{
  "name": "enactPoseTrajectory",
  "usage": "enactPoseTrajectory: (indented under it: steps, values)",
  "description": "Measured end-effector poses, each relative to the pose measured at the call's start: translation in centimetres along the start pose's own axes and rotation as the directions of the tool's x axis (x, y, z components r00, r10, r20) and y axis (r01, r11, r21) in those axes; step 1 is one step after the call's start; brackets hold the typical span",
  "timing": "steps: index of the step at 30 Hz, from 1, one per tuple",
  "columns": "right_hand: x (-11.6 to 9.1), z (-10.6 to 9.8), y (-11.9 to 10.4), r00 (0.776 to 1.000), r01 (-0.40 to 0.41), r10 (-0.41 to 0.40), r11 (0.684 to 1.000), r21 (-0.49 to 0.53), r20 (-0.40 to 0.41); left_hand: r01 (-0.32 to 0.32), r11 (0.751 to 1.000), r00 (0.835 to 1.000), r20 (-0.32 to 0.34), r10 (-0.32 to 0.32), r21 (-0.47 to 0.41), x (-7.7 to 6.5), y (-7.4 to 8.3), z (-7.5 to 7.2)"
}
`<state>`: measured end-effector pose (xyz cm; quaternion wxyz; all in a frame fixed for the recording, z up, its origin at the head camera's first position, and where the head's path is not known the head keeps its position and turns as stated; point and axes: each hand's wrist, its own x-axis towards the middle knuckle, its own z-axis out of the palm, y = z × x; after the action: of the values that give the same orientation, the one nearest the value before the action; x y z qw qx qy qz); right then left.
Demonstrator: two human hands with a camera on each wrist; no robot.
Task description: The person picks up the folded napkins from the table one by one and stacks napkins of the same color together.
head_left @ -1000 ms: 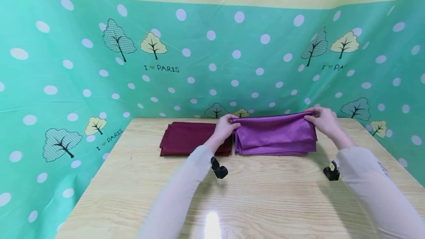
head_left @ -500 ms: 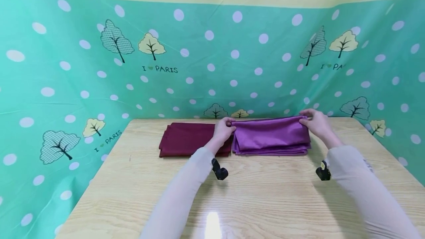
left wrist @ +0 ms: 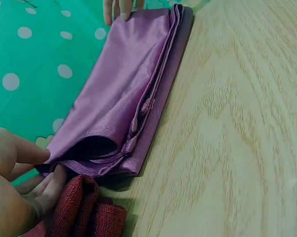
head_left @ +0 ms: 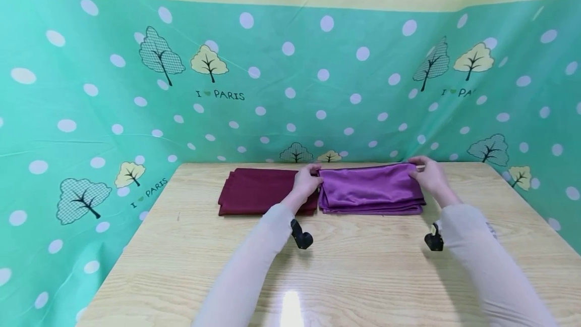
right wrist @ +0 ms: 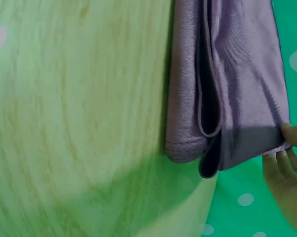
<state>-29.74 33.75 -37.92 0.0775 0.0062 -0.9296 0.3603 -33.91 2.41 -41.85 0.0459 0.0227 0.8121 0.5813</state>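
A folded purple satin cloth (head_left: pixel 369 188) lies near the table's back edge, its layers loosely stacked along the front side. At its back left corner my left hand (head_left: pixel 305 184) pinches the fabric; in the left wrist view the thumb and fingers meet at that corner, beside an open fold. My right hand (head_left: pixel 432 179) holds the back right corner, with the thumb on top and the fingers underneath in the right wrist view. Just left of the purple cloth lies a folded maroon cloth (head_left: pixel 258 192), partly covered by my left hand.
Both cloths rest on a light wooden table (head_left: pixel 363 271). Behind it hangs a green dotted curtain (head_left: pixel 254 115) printed with trees, close to the back edge. A black wrist camera (head_left: pixel 301 235) sits under the left sleeve, another black camera (head_left: pixel 433 240) under the right.
The purple cloth's raised back edge has come down flatter toward the table. My right hand has moved left and lower with its corner; my left hand has stayed almost in place.
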Motion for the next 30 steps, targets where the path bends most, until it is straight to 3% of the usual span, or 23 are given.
enactPoseTrajectory:
  steps: [11,24,30]
  values:
    - [-0.1,1.4,1.7,0.995,-0.063,0.062,0.998,0.009,0.081,-0.014,1.0,1.0,0.011,0.014,-0.004,-0.4,0.0,0.0]
    - [-0.4,0.4,1.1,0.996,-0.061,0.066,0.996,-0.072,0.066,-0.009,0.999,1.0,0.018,0.01,-0.035,-0.5,0.4,-0.8]
    - [0.0,0.1,-0.3,0.999,-0.008,0.011,0.995,-0.096,0.037,-0.09,0.991,0.996,0.021,0.089,0.096,-0.4,1.2,-1.4]
